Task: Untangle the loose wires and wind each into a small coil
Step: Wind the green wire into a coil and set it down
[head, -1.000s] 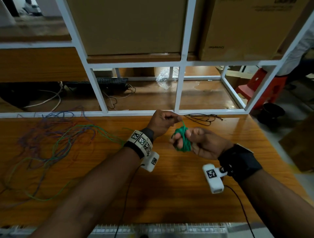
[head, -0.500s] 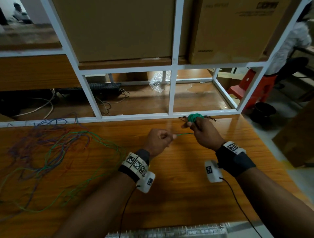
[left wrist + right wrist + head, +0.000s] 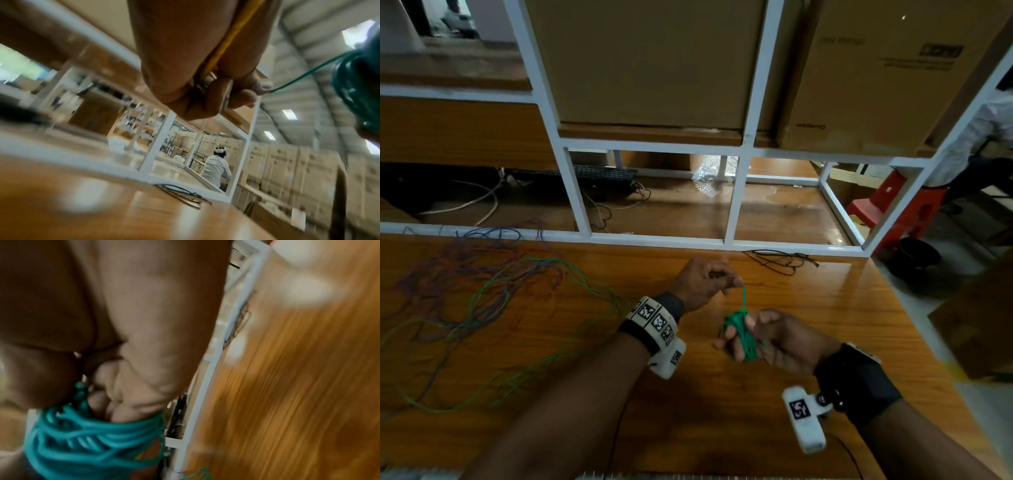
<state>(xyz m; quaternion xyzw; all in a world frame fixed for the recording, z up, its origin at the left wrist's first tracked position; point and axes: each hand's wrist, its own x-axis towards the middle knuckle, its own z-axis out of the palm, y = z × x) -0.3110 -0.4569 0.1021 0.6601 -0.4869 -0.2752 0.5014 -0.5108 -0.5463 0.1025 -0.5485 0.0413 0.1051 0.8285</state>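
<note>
Right hand (image 3: 774,339) fingers wrapped in green plastic-coated wire coil (image 3: 739,337); left hand (image 3: 705,282) pinches tail just above coil. Keep tail taut, tuck end.

A glossy orange-brown wooden table (image 3: 774,411) is seen. A loose tangle of green, blue and purple wires (image 3: 482,294) is spread at its 9 to 10 o'clock. A small black wire bundle (image 3: 780,260) is laid at 1 o'clock, beside the white frame (image 3: 654,238) standing along the far edge.
</note>
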